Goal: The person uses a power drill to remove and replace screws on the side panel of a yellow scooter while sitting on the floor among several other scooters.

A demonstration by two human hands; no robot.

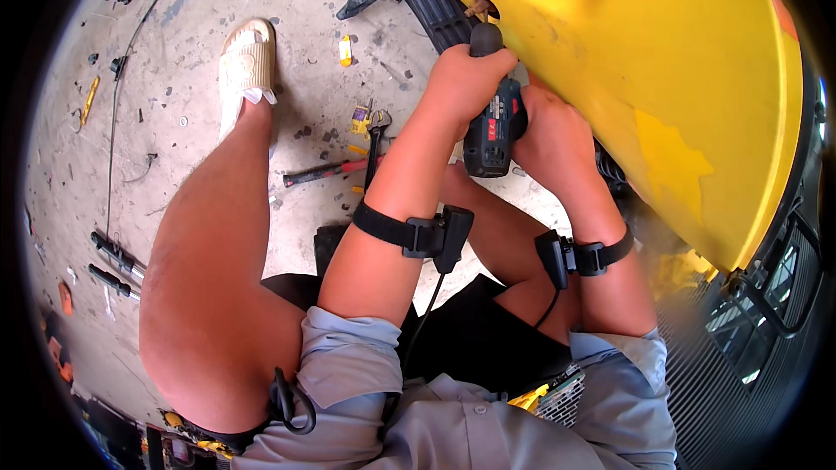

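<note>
A dark blue power drill (493,130) with a black nose points away from me, toward a round hole in the big yellow panel (644,70). My left hand (475,78) is closed around the front of its body, just behind the nose. On the other side, my right hand (550,126) grips the drill lower down; the handle and most of those fingers are hidden. A brownish metal piece (479,9) shows at the hole, in line with the drill's nose. Whether the two touch I cannot tell.
Black slatted plastic part (431,9) lies against the panel. On the concrete floor are an adjustable wrench (377,126), a red-and-black handled tool (322,172), yellow scraps, a long thin cable (113,135) and a yellow pen-like item (90,100). A ribbed dark surface stands at right.
</note>
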